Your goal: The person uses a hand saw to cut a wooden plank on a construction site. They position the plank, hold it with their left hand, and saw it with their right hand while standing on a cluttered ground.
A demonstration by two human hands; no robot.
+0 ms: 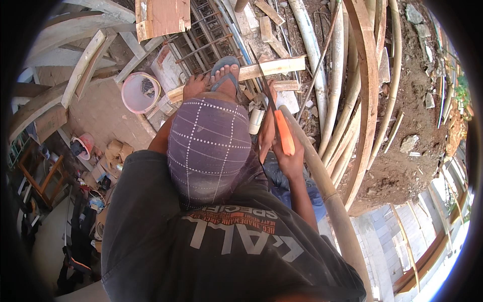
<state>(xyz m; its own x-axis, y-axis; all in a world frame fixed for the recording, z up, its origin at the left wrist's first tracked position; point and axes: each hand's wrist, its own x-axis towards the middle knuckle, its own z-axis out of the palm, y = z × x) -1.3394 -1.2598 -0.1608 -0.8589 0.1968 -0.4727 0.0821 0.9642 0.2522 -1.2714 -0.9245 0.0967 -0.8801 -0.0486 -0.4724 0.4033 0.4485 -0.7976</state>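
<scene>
My right hand point(290, 160) is closed around the orange handle point(285, 132) of a handsaw. Its dark blade point(262, 75) points away from me and crosses a length of pale wood point(272, 67). Farther left, my left hand point(195, 85) grips the wood near its left end, partly hidden by my raised knee. My foot in a grey flip-flop point(225, 75) presses on the wood between that hand and the blade. A shorter wood piece point(287, 85) lies beside it. A small pale cylinder point(256, 121) stands near the saw, its kind unclear.
A pinkish bucket point(141, 93) stands left of my knee. Bamboo poles point(322, 100) and a curved timber point(370, 100) run along the right, one pole point(322, 181) close by my right arm. Rebar frames point(204, 35) lie ahead. Wood offcuts and rubble litter the ground.
</scene>
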